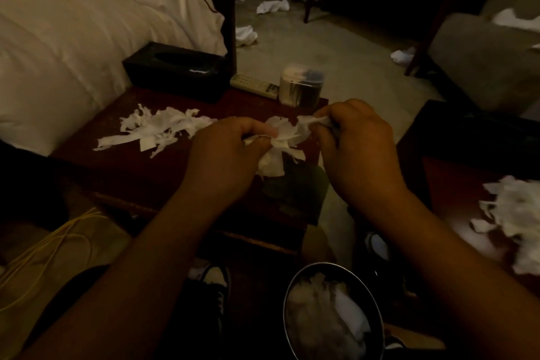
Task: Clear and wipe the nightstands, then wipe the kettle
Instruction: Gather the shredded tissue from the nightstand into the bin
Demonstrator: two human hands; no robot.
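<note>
Above the dark red nightstand (122,172), both hands hold one bunch of torn white tissue (280,143). My left hand (225,152) pinches its left side and my right hand (356,143) grips its upper right end. More white tissue shreds (157,128) lie spread on the nightstand's left half. A second nightstand (455,190) at the right edge carries another heap of tissue scraps (514,216). No kettle can be made out in this dim view.
A black tissue box (175,70), a remote control (254,86) and a clear lidded container (301,85) stand along the nightstand's far edge. A round bin (333,313) with tissue inside sits on the floor below my hands. The bed (73,32) is left; crumpled tissues (271,6) litter the floor.
</note>
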